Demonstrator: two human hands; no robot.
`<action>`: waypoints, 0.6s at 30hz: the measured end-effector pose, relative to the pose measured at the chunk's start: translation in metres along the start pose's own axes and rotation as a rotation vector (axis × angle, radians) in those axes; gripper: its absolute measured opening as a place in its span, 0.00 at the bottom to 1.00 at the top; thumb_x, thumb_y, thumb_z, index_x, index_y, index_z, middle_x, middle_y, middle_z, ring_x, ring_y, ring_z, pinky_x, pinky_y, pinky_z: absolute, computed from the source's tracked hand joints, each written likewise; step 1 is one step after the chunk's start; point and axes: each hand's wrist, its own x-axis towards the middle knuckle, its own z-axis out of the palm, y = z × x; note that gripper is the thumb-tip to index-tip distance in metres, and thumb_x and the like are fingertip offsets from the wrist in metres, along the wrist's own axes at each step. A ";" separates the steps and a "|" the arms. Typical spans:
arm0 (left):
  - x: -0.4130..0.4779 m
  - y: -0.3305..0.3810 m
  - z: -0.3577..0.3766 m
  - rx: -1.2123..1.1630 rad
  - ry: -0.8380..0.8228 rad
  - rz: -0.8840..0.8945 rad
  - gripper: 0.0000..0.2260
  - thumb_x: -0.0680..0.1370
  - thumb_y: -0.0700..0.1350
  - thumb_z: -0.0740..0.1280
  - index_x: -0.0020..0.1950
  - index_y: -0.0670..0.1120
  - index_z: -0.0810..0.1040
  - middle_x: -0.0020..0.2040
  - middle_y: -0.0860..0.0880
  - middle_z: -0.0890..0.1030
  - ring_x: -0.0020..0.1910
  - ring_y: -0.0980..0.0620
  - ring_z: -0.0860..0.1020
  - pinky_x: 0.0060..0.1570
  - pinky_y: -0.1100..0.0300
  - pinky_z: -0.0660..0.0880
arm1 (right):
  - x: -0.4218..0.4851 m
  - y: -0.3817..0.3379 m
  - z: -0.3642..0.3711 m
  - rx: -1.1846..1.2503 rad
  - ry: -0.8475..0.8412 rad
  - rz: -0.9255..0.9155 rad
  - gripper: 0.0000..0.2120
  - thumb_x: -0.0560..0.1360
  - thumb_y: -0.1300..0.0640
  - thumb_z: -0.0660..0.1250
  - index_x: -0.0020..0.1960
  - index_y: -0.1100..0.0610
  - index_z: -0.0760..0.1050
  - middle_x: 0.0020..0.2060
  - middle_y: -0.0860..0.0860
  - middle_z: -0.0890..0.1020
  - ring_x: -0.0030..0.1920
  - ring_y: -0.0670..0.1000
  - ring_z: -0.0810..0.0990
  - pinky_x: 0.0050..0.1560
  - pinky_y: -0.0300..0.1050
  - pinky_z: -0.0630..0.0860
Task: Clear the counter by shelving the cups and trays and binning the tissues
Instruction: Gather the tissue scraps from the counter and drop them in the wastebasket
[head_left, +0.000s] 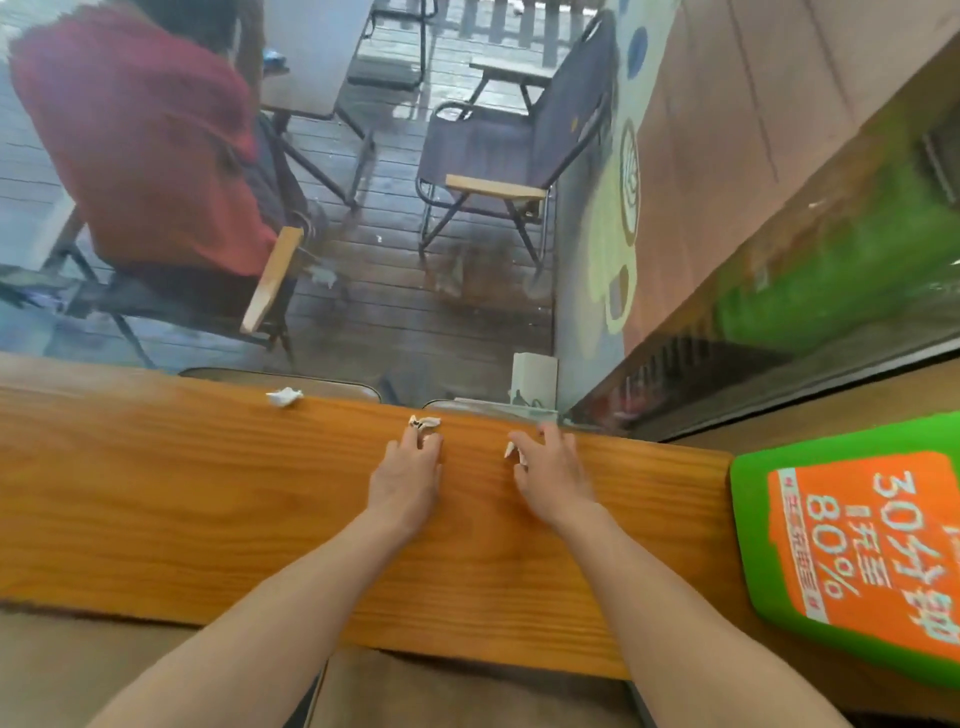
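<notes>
Three crumpled white tissues lie along the far edge of the wooden counter. One tissue sits alone at the left. A second tissue is under the fingertips of my left hand, which touches it with fingers spread. A third tissue is at the thumb side of my right hand, pinched loosely between thumb and fingers. No cups or trays are in view.
A window runs behind the counter; outside sit folding chairs and a person in a red top. A white box stands at the glass. A green and orange sign lies at the right end of the counter.
</notes>
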 end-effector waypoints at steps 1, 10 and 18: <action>0.001 -0.001 0.006 0.011 -0.010 0.003 0.16 0.82 0.45 0.61 0.70 0.47 0.71 0.64 0.46 0.73 0.57 0.45 0.75 0.51 0.51 0.79 | 0.000 0.003 0.006 -0.005 -0.017 -0.003 0.19 0.79 0.59 0.61 0.69 0.47 0.71 0.68 0.54 0.68 0.64 0.59 0.67 0.57 0.54 0.75; -0.011 -0.011 0.023 0.025 -0.107 0.007 0.07 0.81 0.47 0.65 0.56 0.46 0.75 0.55 0.47 0.79 0.55 0.46 0.76 0.52 0.53 0.77 | -0.019 0.006 0.031 0.038 -0.137 -0.040 0.08 0.78 0.65 0.59 0.54 0.58 0.75 0.51 0.54 0.76 0.52 0.57 0.75 0.48 0.51 0.75; -0.007 -0.031 -0.010 -0.137 -0.111 -0.176 0.04 0.79 0.42 0.63 0.52 0.44 0.75 0.49 0.45 0.80 0.49 0.45 0.79 0.48 0.53 0.76 | -0.001 -0.040 0.002 0.084 -0.180 -0.107 0.06 0.80 0.60 0.55 0.52 0.55 0.71 0.43 0.55 0.80 0.42 0.57 0.79 0.42 0.55 0.78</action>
